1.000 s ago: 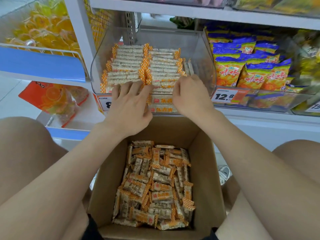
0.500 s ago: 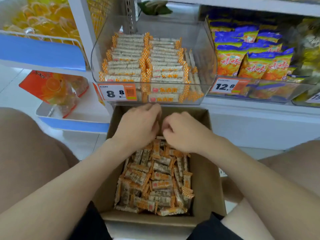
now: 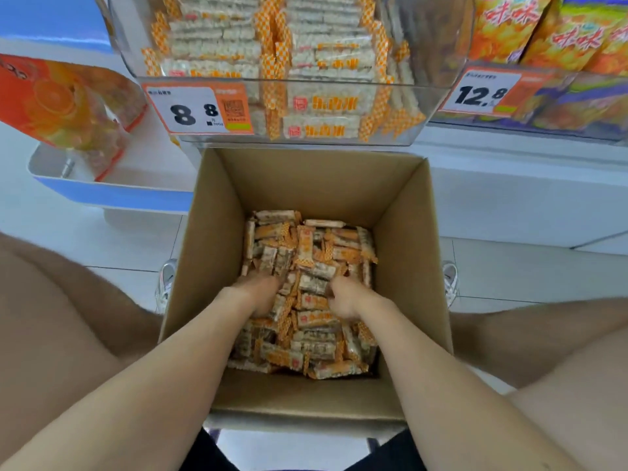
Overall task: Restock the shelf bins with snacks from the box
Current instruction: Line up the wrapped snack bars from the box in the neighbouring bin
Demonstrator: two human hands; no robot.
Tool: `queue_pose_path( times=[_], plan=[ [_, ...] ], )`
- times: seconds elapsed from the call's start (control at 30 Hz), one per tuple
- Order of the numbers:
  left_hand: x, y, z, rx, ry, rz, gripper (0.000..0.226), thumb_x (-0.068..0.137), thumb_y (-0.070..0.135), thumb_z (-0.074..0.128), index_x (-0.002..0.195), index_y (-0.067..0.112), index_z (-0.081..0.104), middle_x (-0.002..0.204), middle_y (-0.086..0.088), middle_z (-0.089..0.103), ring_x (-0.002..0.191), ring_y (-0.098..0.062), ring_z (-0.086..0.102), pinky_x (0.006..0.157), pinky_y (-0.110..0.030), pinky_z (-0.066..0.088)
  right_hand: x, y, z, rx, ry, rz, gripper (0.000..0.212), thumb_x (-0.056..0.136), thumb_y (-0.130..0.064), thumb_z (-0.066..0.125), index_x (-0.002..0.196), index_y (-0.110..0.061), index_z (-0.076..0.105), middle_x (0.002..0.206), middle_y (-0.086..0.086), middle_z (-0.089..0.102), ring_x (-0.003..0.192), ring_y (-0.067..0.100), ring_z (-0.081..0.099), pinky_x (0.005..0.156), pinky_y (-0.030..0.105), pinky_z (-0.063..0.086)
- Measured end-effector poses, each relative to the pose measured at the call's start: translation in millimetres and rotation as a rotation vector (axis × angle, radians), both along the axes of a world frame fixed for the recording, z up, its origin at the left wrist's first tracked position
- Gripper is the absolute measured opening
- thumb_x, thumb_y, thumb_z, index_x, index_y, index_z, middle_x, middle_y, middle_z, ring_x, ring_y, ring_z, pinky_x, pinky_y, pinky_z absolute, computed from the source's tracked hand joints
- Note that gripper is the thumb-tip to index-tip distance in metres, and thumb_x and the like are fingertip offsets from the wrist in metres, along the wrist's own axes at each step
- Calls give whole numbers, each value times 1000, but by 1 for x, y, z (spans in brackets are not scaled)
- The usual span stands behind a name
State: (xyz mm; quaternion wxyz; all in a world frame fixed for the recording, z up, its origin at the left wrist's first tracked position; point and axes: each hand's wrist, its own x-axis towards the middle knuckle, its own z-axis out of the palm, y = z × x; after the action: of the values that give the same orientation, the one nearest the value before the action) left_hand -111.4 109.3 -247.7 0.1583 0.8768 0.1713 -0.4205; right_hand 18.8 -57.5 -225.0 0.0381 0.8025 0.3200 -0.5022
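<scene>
An open cardboard box (image 3: pixel 401 232) stands on the floor between my knees, its bottom covered with loose orange-and-white snack bars (image 3: pixel 312 253). Both my hands are deep inside it. My left hand (image 3: pixel 260 295) digs into the pile left of centre, with its fingers curled in among the bars. A short gap to the right, my right hand (image 3: pixel 346 300) grips bars the same way. The fingertips of both hands are hidden by wrappers. Above the box a clear shelf bin (image 3: pixel 339 81) holds two neat rows of the same bars (image 3: pixel 217 45).
The bin front carries an 8.8 price tag (image 3: pixel 198 108). To its right is a bin of purple-and-orange snack bags (image 3: pixel 560 39) tagged 12.8 (image 3: pixel 482 91). An orange candy bag (image 3: pixel 68 103) leans in a low white tray (image 3: pixel 102 192) on the left. My shoes (image 3: pixel 166 283) flank the box.
Both hands came down from the shelf bin, passed the box's top edge and now sit deep in the pile of bars. The view has tilted down and closer.
</scene>
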Motion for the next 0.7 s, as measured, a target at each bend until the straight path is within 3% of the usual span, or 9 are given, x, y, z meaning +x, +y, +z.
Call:
queue_pose_path(
  times=[0.07,0.13,0.23,0.3,0.4,0.47,0.5,0.57,0.7],
  plan=[
    [1,-2,-13,-11,-34,37,77,100,0,54,165,24,23,170,-11,21,156,-36,23,124,-48,31,-6,3,-17,39,20,-27,46,106,-10,49,153,-12,47,141,17,57,114,36,65,91,44,57],
    [3,-7,-26,-28,-74,84,79,98,-1,54,166,23,21,173,-9,14,158,-34,16,126,-48,25,-13,6,-31,72,73,-30,65,105,-11,53,164,-19,27,151,15,50,121,35,61,92,41,56],
    [5,-13,-38,-45,-43,200,83,98,-6,50,167,22,13,175,-7,0,159,-37,12,126,-49,26,-22,8,-53,22,112,21,84,102,-15,61,168,-21,9,171,10,22,150,36,37,113,42,45],
    [5,-12,-42,0,-30,213,77,100,-6,49,166,17,17,173,-12,13,158,-39,15,124,-48,28,-24,7,-63,-24,92,73,92,101,-12,64,168,-24,3,175,6,10,154,36,30,113,43,44],
    [4,-6,-44,80,-14,181,50,99,-4,47,146,13,46,153,-15,47,149,-39,27,116,-50,33,-21,5,-63,-53,37,166,95,96,-22,73,168,-21,10,167,12,29,145,37,43,104,43,49],
    [3,-4,-43,114,-6,179,26,99,1,49,119,17,56,142,-12,54,144,-38,29,112,-51,31,-20,2,-64,-71,-16,244,92,96,-34,75,166,-16,17,159,16,42,140,39,46,102,44,48],
    [4,-3,-42,127,-8,169,19,100,6,53,115,18,57,141,-11,54,143,-38,29,111,-52,31,-19,1,-64,-82,-27,268,93,95,-39,75,165,-16,19,160,17,38,145,41,39,109,48,45],
    [3,-1,-42,98,-21,184,24,101,18,64,124,19,61,145,-9,50,143,-38,34,112,-52,34,-18,1,-66,-85,-25,294,94,91,-45,77,163,-17,24,165,15,27,152,41,25,118,54,35],
    [-2,1,-40,-55,-100,308,42,91,23,81,128,28,63,146,-5,44,123,-28,58,100,-42,54,-17,0,-66,-20,50,260,94,80,-40,89,155,-24,34,152,8,49,135,34,51,102,44,49]
  ],
)
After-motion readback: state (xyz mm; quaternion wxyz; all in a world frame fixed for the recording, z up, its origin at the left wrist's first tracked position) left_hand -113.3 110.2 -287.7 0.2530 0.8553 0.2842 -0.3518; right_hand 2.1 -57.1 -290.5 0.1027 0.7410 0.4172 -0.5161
